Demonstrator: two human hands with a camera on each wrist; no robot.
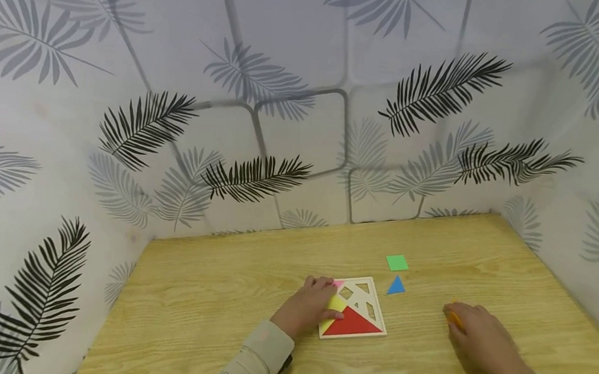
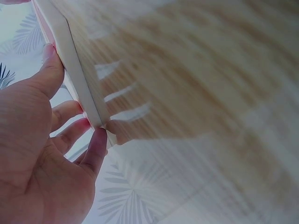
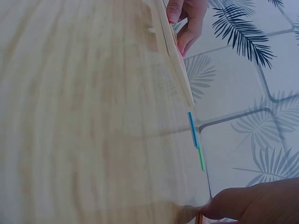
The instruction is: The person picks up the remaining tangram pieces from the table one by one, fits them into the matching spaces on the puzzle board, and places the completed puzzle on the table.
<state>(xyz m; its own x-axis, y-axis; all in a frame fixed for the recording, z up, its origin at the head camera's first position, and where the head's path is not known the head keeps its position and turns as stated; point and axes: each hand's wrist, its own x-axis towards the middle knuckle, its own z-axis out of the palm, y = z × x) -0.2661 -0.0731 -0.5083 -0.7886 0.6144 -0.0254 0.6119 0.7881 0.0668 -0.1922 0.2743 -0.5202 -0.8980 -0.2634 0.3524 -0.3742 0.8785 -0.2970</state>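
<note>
A white tangram board (image 1: 384, 331) lies on the table, with a large red triangle (image 1: 353, 324), a yellow piece (image 1: 338, 302) and a partly covered pink piece (image 1: 340, 283) in it. Several cut-outs show at its right. My left hand (image 1: 306, 307) rests over the board's left side, thumb by the yellow and red pieces; its fingertips (image 2: 96, 140) touch the edge in the left wrist view. Farther right, my right hand (image 1: 486, 340) pinches an orange tangram piece (image 1: 456, 321) at the tabletop, mostly covered by the fingers.
Beyond the board's right side lie a blue triangle (image 1: 396, 286) and a green four-sided piece (image 1: 397, 262), apart from each other. The wood-grain table (image 1: 204, 297) meets leaf-patterned cloth walls (image 1: 305, 122) at its back and sides.
</note>
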